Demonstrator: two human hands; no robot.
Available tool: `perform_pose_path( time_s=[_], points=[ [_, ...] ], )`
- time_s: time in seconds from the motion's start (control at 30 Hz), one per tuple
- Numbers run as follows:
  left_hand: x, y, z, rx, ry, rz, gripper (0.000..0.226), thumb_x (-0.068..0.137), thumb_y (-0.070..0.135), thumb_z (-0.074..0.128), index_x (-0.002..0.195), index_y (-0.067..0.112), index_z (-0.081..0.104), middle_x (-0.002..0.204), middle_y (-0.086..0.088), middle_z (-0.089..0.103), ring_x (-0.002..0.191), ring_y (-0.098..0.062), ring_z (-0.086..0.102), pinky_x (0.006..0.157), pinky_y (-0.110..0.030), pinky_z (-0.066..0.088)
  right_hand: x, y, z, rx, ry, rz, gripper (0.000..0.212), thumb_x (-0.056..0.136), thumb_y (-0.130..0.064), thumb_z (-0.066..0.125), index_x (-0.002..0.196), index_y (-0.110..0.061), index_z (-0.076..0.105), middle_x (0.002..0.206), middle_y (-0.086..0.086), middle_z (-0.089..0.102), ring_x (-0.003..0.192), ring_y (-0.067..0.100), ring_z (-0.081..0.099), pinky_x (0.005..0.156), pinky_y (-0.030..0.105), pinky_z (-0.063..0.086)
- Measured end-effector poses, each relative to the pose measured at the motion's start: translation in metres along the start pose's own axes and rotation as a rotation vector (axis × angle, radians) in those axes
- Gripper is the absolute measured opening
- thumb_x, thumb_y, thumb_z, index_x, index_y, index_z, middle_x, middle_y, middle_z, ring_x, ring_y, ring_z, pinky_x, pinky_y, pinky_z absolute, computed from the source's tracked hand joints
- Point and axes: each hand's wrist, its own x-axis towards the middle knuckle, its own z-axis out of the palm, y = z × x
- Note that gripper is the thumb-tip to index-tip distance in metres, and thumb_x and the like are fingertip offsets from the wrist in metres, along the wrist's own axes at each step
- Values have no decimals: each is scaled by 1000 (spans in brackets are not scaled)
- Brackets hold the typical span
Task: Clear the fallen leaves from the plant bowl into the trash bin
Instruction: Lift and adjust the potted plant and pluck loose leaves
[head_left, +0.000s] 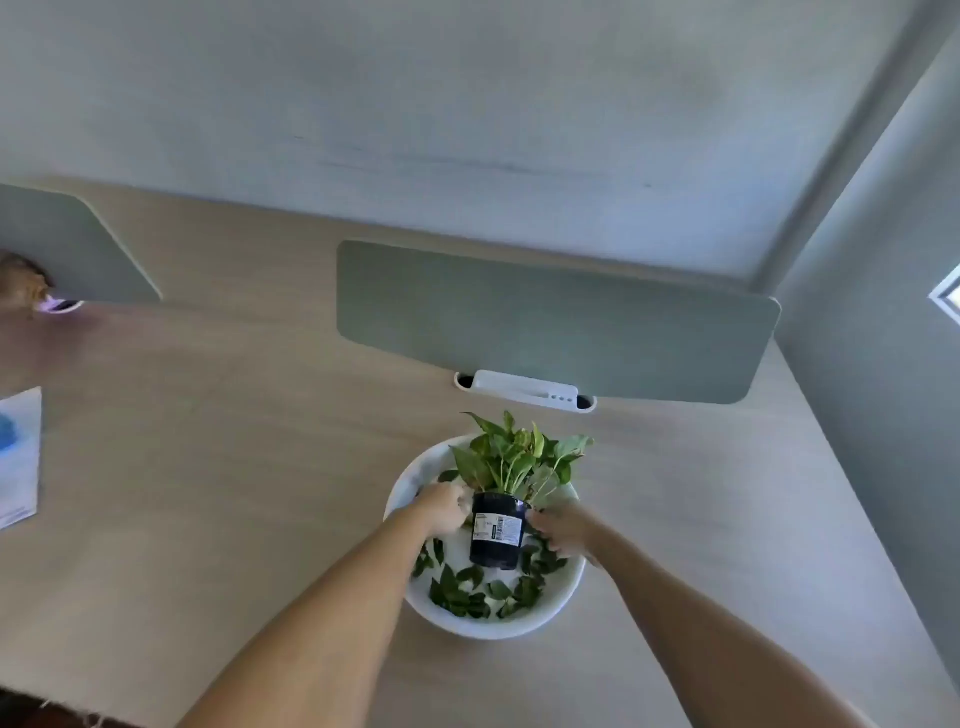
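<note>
A white plant bowl (550, 613) sits on the wooden desk, right of centre. In it stands a black plastic pot (496, 530) with a white barcode label and a leafy green plant (511, 460). Several loose green leaves (478, 592) lie on the bowl's floor, mostly in front of the pot. My left hand (442, 509) grips the pot's upper left side. My right hand (563, 530) grips its upper right side. The pot's base looks close to the bowl's floor; I cannot tell if it touches. No trash bin is in view.
A grey-green divider panel (556, 322) stands behind the bowl, with a white cable port (524, 391) at its foot. Another panel (72, 249) is at far left. A blue-and-white paper (18, 457) lies at the left edge. A wall (872, 312) bounds the right side.
</note>
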Motion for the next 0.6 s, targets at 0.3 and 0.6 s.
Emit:
perform_pose_path(
  time_s=[0.3, 0.6],
  points=[
    [8, 3, 13, -407, -64, -126, 23, 91, 20, 45, 104, 10, 60, 94, -10, 60, 79, -23, 51, 68, -31, 42, 17, 0, 34, 346, 8, 43, 72, 42, -61, 77, 96, -14, 69, 93, 8, 76, 86, 26, 72, 82, 42, 60],
    [14, 7, -10, -576, -33, -21, 36, 88, 7, 59, 123, 9, 52, 118, -9, 63, 96, -20, 54, 61, -23, 45, 1, -20, 23, 289, 243, -84, 75, 53, -42, 87, 115, -18, 53, 108, -2, 67, 99, 20, 62, 80, 30, 49]
  ],
)
